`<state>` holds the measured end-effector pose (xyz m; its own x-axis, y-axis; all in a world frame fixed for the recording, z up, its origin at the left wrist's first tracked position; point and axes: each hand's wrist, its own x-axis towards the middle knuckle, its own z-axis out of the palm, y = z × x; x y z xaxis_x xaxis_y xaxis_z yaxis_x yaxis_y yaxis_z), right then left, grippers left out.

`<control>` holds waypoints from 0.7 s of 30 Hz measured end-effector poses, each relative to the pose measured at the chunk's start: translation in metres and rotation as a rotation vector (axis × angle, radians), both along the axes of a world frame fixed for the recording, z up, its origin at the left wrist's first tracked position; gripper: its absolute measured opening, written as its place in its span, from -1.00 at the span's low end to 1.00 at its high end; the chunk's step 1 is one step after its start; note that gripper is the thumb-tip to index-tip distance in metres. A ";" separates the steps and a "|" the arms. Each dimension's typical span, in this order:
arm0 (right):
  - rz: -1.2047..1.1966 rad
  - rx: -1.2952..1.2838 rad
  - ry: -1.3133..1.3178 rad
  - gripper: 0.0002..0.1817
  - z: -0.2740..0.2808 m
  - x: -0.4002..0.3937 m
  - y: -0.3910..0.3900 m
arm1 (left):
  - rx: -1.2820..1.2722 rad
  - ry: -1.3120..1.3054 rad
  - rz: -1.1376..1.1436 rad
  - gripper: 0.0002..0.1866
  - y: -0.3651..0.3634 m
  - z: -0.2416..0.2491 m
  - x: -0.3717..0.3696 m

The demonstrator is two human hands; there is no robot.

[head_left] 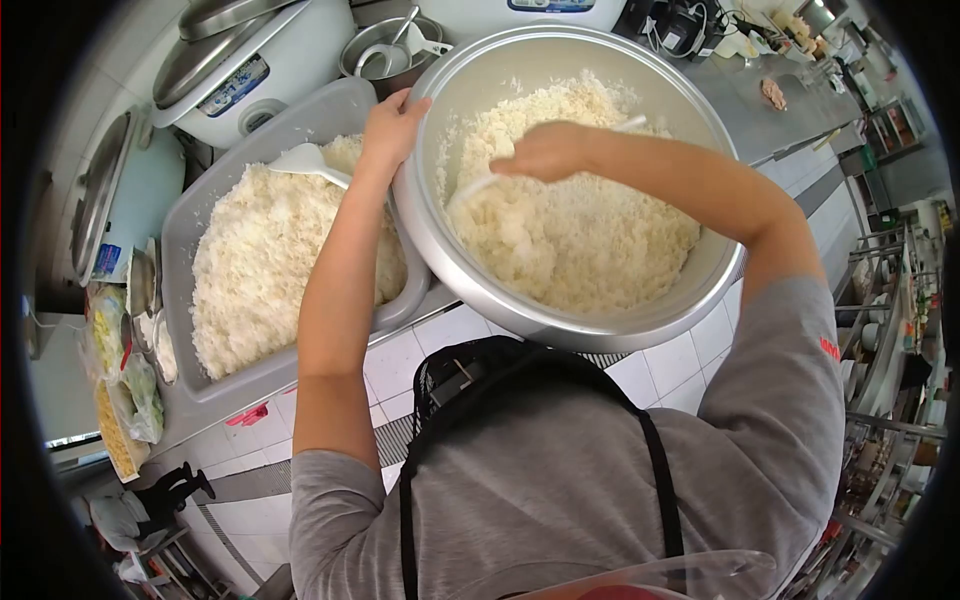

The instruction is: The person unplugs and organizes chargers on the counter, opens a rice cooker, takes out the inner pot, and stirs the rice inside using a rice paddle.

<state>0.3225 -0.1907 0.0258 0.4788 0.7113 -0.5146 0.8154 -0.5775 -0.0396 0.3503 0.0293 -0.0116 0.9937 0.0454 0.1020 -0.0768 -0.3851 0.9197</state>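
Observation:
A large round metal pot full of white rice is tilted at the counter's edge. My left hand grips the pot's rim on its left side. Over the rice, my right hand is closed around a white paddle, whose lower end is at the rice on the left; another white end shows beyond the hand. Left of the pot, a grey tub holds more rice, with a second white paddle lying on top.
Rice cookers stand behind the tub. A small metal pot with ladles sits beside them. Bagged food is at the left, a steel table at the right. A person is at the lower left.

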 end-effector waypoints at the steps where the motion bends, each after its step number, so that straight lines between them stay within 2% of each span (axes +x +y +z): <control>1: -0.026 0.014 0.058 -0.63 0.003 -0.010 -0.004 | -0.007 -0.007 0.007 -0.49 0.001 -0.002 0.001; 2: -0.016 0.006 0.051 -0.63 0.009 -0.022 -0.010 | 0.014 -0.014 0.014 -0.49 0.001 -0.001 0.001; 4: 0.228 -0.076 -0.012 -0.70 0.026 -0.042 -0.021 | 0.034 -0.024 0.027 -0.49 -0.001 0.004 -0.003; 5: 0.231 -0.077 -0.012 -0.70 0.036 -0.039 -0.019 | 0.027 -0.019 0.015 -0.49 -0.004 0.010 -0.008; 7: -0.330 -0.086 0.094 -0.63 0.052 -0.020 -0.016 | 0.013 -0.005 0.008 -0.50 -0.002 0.014 -0.010; 9: -0.424 0.113 -0.116 -0.66 0.013 0.037 -0.050 | 0.063 -0.009 0.011 -0.51 -0.002 0.011 -0.006; 10: -0.429 0.109 -0.111 -0.66 -0.007 0.056 -0.058 | 0.060 -0.004 0.006 -0.51 -0.003 0.011 -0.007; 12: -0.490 0.079 -0.388 -0.57 -0.028 0.072 -0.062 | -0.007 0.000 -0.009 -0.50 -0.002 0.011 -0.007; 13: -0.491 0.078 -0.385 -0.57 -0.030 0.071 -0.063 | -0.007 0.003 -0.010 -0.50 -0.001 0.010 -0.002; 15: -0.737 0.152 -0.056 -0.52 -0.021 0.036 -0.044 | 0.045 -0.080 -0.002 -0.50 0.002 -0.001 0.004; 16: -0.744 0.142 -0.038 -0.52 -0.028 0.020 -0.038 | 0.042 -0.060 -0.008 -0.50 0.003 -0.005 0.001; 18: -0.437 0.065 -0.145 -0.53 -0.037 -0.002 -0.031 | -0.002 0.012 -0.008 -0.48 0.001 0.008 -0.001; 19: -0.443 0.066 -0.147 -0.53 -0.038 -0.012 -0.029 | -0.001 0.010 -0.014 -0.48 0.002 0.007 0.000; 21: -0.357 0.172 0.027 -0.54 -0.035 -0.031 -0.023 | -0.001 0.012 -0.017 -0.47 0.003 0.004 0.004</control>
